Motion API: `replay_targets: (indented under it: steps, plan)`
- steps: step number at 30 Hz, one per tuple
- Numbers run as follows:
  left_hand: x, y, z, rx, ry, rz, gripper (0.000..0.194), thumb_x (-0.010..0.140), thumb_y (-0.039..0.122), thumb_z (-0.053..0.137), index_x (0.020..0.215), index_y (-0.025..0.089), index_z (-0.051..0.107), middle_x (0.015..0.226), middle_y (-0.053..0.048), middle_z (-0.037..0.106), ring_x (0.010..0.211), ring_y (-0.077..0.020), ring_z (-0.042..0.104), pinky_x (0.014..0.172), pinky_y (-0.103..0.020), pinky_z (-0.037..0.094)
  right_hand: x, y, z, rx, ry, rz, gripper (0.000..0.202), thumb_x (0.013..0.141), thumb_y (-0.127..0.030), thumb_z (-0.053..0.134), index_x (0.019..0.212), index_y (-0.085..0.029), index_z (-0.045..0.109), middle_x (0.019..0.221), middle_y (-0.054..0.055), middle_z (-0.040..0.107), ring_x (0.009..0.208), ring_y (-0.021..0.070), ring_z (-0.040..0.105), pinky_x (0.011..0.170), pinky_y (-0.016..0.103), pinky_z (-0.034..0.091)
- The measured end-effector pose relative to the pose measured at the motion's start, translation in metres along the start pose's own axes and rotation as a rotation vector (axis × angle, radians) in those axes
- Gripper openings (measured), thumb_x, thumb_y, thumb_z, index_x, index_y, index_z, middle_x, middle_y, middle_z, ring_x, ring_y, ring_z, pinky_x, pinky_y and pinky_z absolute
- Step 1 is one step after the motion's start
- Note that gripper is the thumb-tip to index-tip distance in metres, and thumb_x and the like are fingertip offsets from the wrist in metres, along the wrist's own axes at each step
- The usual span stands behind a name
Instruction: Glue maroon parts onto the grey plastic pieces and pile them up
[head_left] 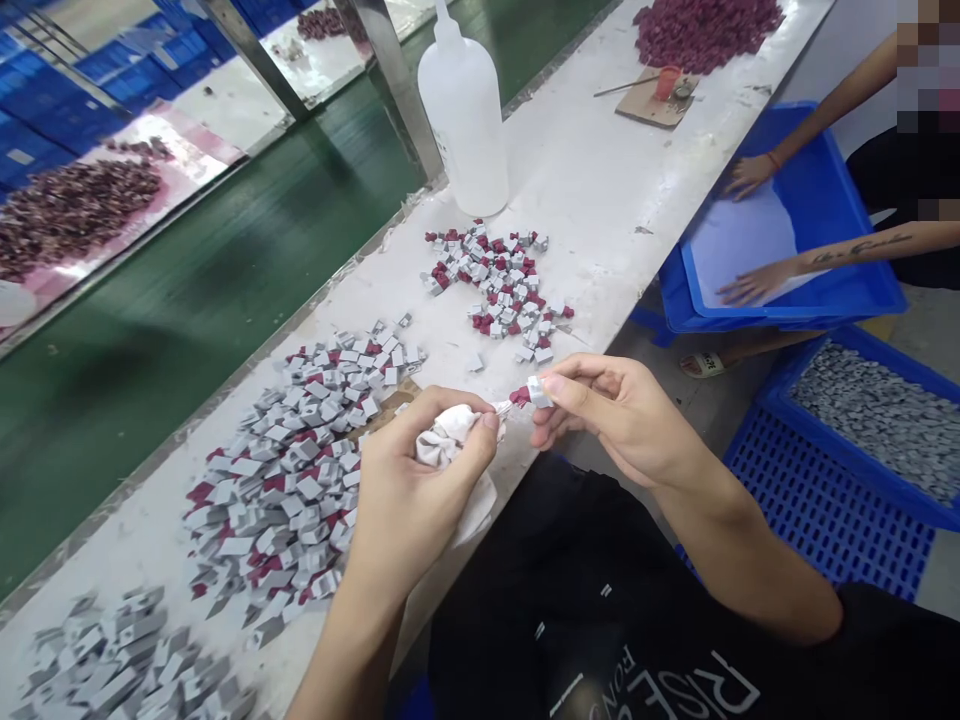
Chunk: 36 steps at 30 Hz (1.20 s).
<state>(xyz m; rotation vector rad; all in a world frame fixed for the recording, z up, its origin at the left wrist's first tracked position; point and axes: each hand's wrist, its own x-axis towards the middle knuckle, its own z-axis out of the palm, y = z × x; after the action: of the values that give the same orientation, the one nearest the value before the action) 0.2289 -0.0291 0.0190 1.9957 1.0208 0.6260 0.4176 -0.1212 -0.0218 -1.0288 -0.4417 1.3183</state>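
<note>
My left hand point(424, 475) is closed around a crumpled white cloth point(448, 436), whose tip reaches toward a small grey and dark red piece point(538, 391). Thumb and fingers of my right hand point(626, 410) pinch that piece by its grey part, with the red end facing the cloth. Both hands are above the near edge of the white table point(585, 190). Left of my left hand lies a large pile of grey and red pieces point(300, 470). A smaller pile of similar pieces point(499, 275) lies beyond my hands.
A white plastic bottle point(469, 130) stands behind the smaller pile. Grey pieces point(127, 660) fill the lower left; red pieces point(701, 30) lie far back. At right, another person's hands point(757, 285) rest in a blue bin point(862, 290), near a crate of grey pieces point(877, 415).
</note>
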Motion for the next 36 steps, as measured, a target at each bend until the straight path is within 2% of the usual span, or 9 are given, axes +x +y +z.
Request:
replay_targets:
  steps: [4, 7, 10, 12, 14, 17, 20, 28, 36]
  plan:
    - [0.002, -0.002, -0.002, -0.042, -0.006, -0.077, 0.009, 0.093, 0.024, 0.077, 0.085, 0.025, 0.078, 0.076, 0.002, 0.074, 0.061, -0.0144, 0.061, 0.058, -0.027, 0.050, 0.001, -0.003, -0.006, 0.018, -0.068, 0.044, 0.038, 0.082, -0.045, 0.107, 0.090, -0.016, 0.084, 0.074, 0.003, 0.084, 0.062, 0.0177, 0.082, 0.064, 0.028, 0.070]
    - [0.005, -0.004, -0.013, -0.231, -0.064, -0.216, 0.008, 0.089, 0.028, 0.083, 0.084, 0.025, 0.078, 0.057, 0.004, 0.062, 0.044, -0.0119, 0.047, 0.042, -0.026, 0.037, 0.003, -0.006, -0.015, 0.048, -0.069, 0.047, 0.032, 0.085, -0.040, 0.105, 0.087, -0.017, 0.082, 0.073, 0.001, 0.082, 0.061, 0.0155, 0.080, 0.063, 0.026, 0.068]
    - [0.006, -0.001, -0.024, -0.292, 0.001, -0.281, 0.014, 0.092, 0.036, 0.088, 0.087, 0.026, 0.080, 0.050, 0.006, 0.056, 0.040, -0.0109, 0.043, 0.038, -0.024, 0.030, 0.005, -0.009, -0.021, 0.075, -0.060, 0.068, 0.030, 0.087, -0.038, 0.103, 0.090, -0.017, 0.082, 0.077, 0.001, 0.083, 0.065, 0.0145, 0.080, 0.068, 0.025, 0.069]
    - [0.006, 0.004, -0.025, -0.231, 0.035, -0.260, 0.013, 0.094, 0.039, 0.088, 0.092, 0.027, 0.083, 0.053, 0.005, 0.060, 0.043, -0.0109, 0.045, 0.039, -0.024, 0.032, 0.005, -0.010, -0.022, 0.079, -0.090, 0.114, 0.031, 0.088, -0.040, 0.102, 0.092, -0.017, 0.083, 0.079, 0.002, 0.083, 0.067, 0.0144, 0.081, 0.069, 0.025, 0.069]
    - [0.006, 0.008, -0.022, -0.154, -0.013, -0.199, 0.008, 0.095, 0.036, 0.086, 0.095, 0.028, 0.086, 0.059, 0.004, 0.065, 0.048, -0.0124, 0.053, 0.043, -0.025, 0.039, 0.004, -0.010, -0.020, 0.074, -0.121, 0.157, 0.034, 0.089, -0.044, 0.102, 0.092, -0.016, 0.082, 0.078, 0.002, 0.082, 0.066, 0.0144, 0.080, 0.067, 0.025, 0.068]
    - [0.008, 0.009, -0.014, -0.053, -0.079, -0.087, 0.008, 0.096, 0.032, 0.082, 0.097, 0.030, 0.090, 0.071, 0.000, 0.075, 0.065, -0.0189, 0.071, 0.055, -0.027, 0.053, 0.005, -0.009, -0.015, 0.066, -0.134, 0.179, 0.038, 0.087, -0.046, 0.104, 0.088, -0.015, 0.081, 0.072, 0.001, 0.079, 0.061, 0.0135, 0.077, 0.061, 0.023, 0.066]
    - [0.009, 0.006, -0.009, -0.036, -0.097, -0.049, 0.010, 0.095, 0.032, 0.082, 0.098, 0.031, 0.092, 0.080, -0.002, 0.081, 0.082, -0.0252, 0.080, 0.064, -0.030, 0.062, 0.005, -0.008, -0.013, 0.073, -0.138, 0.183, 0.040, 0.085, -0.046, 0.106, 0.086, -0.015, 0.081, 0.070, 0.000, 0.078, 0.058, 0.0126, 0.076, 0.059, 0.021, 0.065]
    - [0.010, 0.002, -0.004, -0.032, -0.125, 0.040, 0.014, 0.095, 0.025, 0.079, 0.100, 0.031, 0.091, 0.098, -0.001, 0.088, 0.093, -0.0250, 0.082, 0.089, -0.034, 0.067, 0.006, -0.012, -0.015, 0.061, -0.185, 0.247, 0.034, 0.082, -0.037, 0.107, 0.084, -0.016, 0.081, 0.071, -0.001, 0.078, 0.057, 0.0125, 0.075, 0.059, 0.022, 0.066]
    - [0.011, -0.001, -0.003, -0.002, -0.182, 0.140, 0.014, 0.097, 0.021, 0.080, 0.102, 0.029, 0.090, 0.099, 0.000, 0.089, 0.090, -0.0210, 0.082, 0.082, -0.030, 0.063, 0.006, -0.011, -0.015, 0.053, -0.180, 0.263, 0.034, 0.079, -0.035, 0.108, 0.081, -0.016, 0.080, 0.070, -0.001, 0.078, 0.055, 0.0129, 0.075, 0.056, 0.022, 0.064]
